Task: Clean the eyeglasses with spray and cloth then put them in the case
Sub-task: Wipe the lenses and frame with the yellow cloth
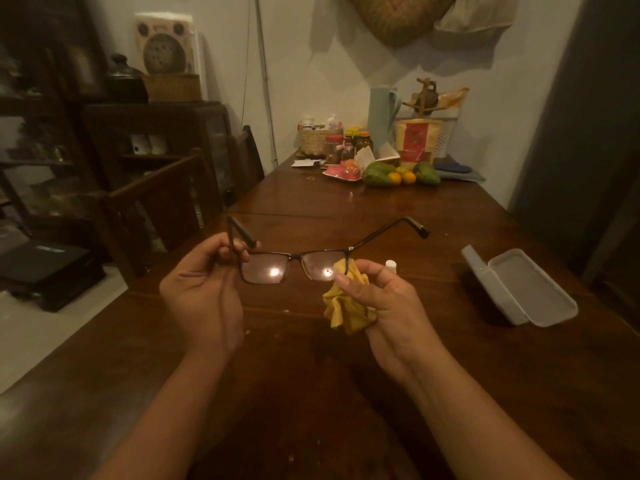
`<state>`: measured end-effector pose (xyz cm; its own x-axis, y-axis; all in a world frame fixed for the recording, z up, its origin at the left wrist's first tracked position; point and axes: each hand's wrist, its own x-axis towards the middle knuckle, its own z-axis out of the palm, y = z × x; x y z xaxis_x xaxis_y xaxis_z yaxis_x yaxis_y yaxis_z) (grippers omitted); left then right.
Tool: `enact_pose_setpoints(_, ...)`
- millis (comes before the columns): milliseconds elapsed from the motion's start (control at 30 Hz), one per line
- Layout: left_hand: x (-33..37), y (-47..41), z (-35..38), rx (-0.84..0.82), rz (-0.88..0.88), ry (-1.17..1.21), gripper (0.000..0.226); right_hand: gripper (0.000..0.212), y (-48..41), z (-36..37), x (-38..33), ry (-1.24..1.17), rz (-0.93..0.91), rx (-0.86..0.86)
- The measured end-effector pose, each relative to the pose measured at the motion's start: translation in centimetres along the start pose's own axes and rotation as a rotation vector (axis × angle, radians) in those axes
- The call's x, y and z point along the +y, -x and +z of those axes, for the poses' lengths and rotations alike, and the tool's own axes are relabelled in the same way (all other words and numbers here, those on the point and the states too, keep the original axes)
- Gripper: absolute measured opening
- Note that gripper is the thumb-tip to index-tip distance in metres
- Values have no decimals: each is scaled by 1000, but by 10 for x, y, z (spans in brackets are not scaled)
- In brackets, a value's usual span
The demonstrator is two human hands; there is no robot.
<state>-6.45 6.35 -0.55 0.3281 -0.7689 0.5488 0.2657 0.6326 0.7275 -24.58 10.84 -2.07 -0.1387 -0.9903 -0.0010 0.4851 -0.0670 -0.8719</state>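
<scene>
Both hands (204, 289) (384, 299) hold eyeglasses (294, 265) above table (346, 209); cloth (346, 306) at lens edge.

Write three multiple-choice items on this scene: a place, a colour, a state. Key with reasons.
1. Where does the pale grey plastic eyeglass case lie? A. on the brown wooden table B. on a chair C. on the floor
2. What colour is the crumpled cloth in the right hand? A. blue B. yellow C. white
3. How is that case? A. shut B. open C. upside down
Key: 1 A, it rests on the table; 2 B, plainly yellow; 3 B, its lid is swung back.
</scene>
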Motion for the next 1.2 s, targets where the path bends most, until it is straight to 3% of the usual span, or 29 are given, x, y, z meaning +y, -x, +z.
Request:
enact_pose_setpoints(67,1,-3,-1,25,-8,12,41,40,0,-2,0,-28,28,-24)
enact_pose_setpoints(233,0,-9,-6,56,31,-45,36,38,2,-2,1,67,32,-52)
enact_pose_setpoints(433,-2,-14,-9,82,27,-16,32,29,4,4,15,483,-208,20)
enact_pose_setpoints(600,-4,-12,-7,100,-29,26,35,31,7,7,17,671,-476,93)
enact_pose_setpoints(733,-5,-6,-2,111,-82,-21,27,30,15,9,19,1229,-749,248)
enact_pose_setpoints(833,-3,-3,2,133,-117,-31,24,28,15,6,19,1495,-939,238)
enact_pose_setpoints(967,-4,-4,1,154,-123,-33,27,30,12,1,17,1563,-873,102)
enact_pose_setpoints(1200,-10,-4,1,182,-139,3,26,36,3,-8,17,1524,-785,37)
